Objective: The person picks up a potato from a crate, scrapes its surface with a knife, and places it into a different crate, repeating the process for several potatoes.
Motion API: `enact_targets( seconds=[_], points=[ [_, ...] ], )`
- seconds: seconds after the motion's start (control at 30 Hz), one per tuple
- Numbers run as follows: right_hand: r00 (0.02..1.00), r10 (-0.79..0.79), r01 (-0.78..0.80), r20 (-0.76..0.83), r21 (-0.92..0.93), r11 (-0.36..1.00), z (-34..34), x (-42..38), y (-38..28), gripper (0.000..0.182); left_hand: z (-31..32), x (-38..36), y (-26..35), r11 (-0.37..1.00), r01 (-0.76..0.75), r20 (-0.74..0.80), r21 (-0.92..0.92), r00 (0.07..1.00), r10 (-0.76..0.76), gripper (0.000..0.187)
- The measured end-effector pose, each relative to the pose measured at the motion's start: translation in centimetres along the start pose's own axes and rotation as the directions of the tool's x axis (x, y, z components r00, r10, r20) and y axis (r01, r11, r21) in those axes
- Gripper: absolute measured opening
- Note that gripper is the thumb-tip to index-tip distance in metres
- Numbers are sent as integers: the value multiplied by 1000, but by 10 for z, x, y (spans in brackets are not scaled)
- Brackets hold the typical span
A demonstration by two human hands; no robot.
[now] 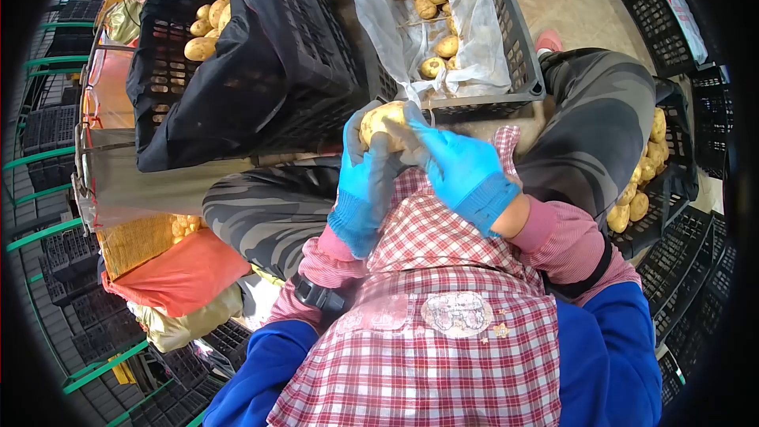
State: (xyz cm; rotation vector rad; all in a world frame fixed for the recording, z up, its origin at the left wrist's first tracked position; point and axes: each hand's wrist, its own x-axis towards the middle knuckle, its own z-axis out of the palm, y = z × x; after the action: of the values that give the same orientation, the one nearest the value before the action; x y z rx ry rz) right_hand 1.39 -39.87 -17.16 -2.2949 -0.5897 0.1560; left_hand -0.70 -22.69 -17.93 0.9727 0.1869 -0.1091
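A yellow potato [381, 121] is held up in front of me, above my lap. My left hand [364, 182], in a blue and grey glove, wraps it from the left and below. My right hand [458, 166], also gloved, presses on its right side with fingers across the top. A red checked apron [431, 308] covers my lap beneath both hands.
A black crate with a clear liner [518, 47] holds several potatoes straight ahead. A black-lined crate [261, 55] with potatoes stands at the left, another crate of potatoes [664, 190] at the right. Orange and yellow sacks [174, 269] lie at my left. Stacked black crates surround me.
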Motion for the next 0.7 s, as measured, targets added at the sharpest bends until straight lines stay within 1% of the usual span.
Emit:
enact_targets(
  seconds=[0.03,0.1,0.13,0.23,0.33,0.43,0.47,0.57,0.67,0.7],
  points=[
    [999,33,-32,-27,39,999,0,3,7,54,1,-2,1,1000,1,19,-29,1000,0,53],
    [992,104,-95,-71,122,988,-1,10,17,57,5,-8,7,998,-1,26,67,1000,-1,55],
    [988,117,-103,-106,131,986,-1,10,15,58,6,-9,9,993,-6,33,114,999,2,56],
    [997,37,-26,-71,140,990,-1,2,9,56,4,-7,4,998,-49,70,-27,996,50,63],
    [1000,14,-9,-25,170,985,-1,2,12,56,2,-5,9,956,-75,-43,283,995,91,73],
    [994,101,-85,-38,304,949,2,13,20,57,-4,2,7,820,-301,151,487,954,260,85],
    [990,134,-140,42,244,960,-2,14,18,57,-5,0,6,816,-288,162,501,958,238,90],
    [986,156,-161,54,120,980,2,8,11,57,-11,2,-3,760,-283,144,585,959,245,97],
    [991,128,-133,48,107,985,5,3,8,57,-11,0,-2,613,-324,200,721,944,264,96],
    [992,115,-120,47,131,984,5,3,8,57,-12,-1,-2,590,-330,205,737,941,270,95]
  ],
)
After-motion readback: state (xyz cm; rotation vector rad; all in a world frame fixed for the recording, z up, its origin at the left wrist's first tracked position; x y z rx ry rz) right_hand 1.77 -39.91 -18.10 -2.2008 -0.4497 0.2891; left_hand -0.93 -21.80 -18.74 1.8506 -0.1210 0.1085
